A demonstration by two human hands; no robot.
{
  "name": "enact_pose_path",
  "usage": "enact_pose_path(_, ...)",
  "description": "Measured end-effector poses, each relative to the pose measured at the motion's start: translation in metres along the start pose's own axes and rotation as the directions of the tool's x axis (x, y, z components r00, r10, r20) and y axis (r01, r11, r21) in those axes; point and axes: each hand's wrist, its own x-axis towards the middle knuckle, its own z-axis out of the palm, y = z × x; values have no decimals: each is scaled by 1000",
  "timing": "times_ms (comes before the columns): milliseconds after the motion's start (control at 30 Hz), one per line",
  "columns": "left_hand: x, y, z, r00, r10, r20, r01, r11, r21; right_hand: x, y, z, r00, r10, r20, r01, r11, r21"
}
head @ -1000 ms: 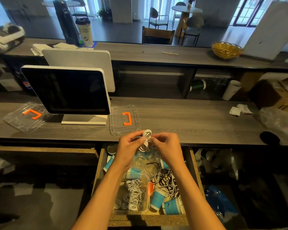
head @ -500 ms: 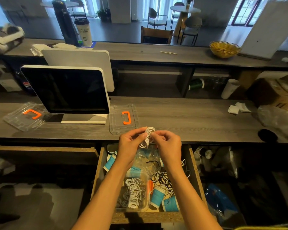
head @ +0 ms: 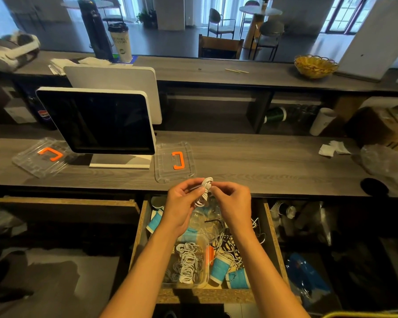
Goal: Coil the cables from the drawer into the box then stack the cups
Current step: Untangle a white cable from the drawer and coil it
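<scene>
From the head view, both hands are raised over the open drawer (head: 145, 226), meeting at a small white cable bundle (head: 204, 191). The left hand (head: 182, 205) has its fingers curled round the lower loops of the bundle, and the right hand (head: 232, 200) pinches the top of it between thumb and fingertips, apparently finishing the last wrap (the free end is too small to make out). The bundle sits between the two hands, just above the drawer's far edge and the near lip of the counter (head: 262, 166).

Below the wrists, toward the person, a clear box (head: 202, 260) in the drawer already holds a heap of coiled white cables (head: 187, 262), so the coiling looks well under way. Just right of that box, under the right forearm, loose black and white cables (head: 228, 246) lie tangled, so more coiling seems to be left.

The cups appear untouched: blue paper cups (head: 218, 267) lie on their sides near the box, another blue cup (head: 154, 222) lies under the left hand, and clear plastic cups (head: 205, 222) sit beneath both hands, none stacked. Beyond the hands, a clear lid with an orange handle (head: 174, 160) rests on the counter.
</scene>
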Motion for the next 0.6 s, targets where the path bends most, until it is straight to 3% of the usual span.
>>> enact_pose_path(200, -2, 3, -7, 998, -58, 20, 59, 996, -64, -2, 1, 1, 995, 12, 95, -23, 993, 115)
enact_pose_path(333, 0, 0, -9, 995, -91, 28, 93, 991, -95, 0, 9, -1, 996, -62, 67, 63, 998, -11)
enact_pose_path(400, 1, -1, -11, 991, -124, 46, 128, 987, -99, 0, 10, -1, 989, -67, 134, 73, 997, -36)
enact_pose_path(467, 2, -1, -13, 988, -141, 58, 146, 985, -94, 0, 8, 0, 971, 28, 239, -56, 992, 109)
enact_pose_path(600, 4, -3, -20, 993, -116, 26, 117, 992, -45, 0, 7, 5, 951, 130, 280, -213, 933, 290)
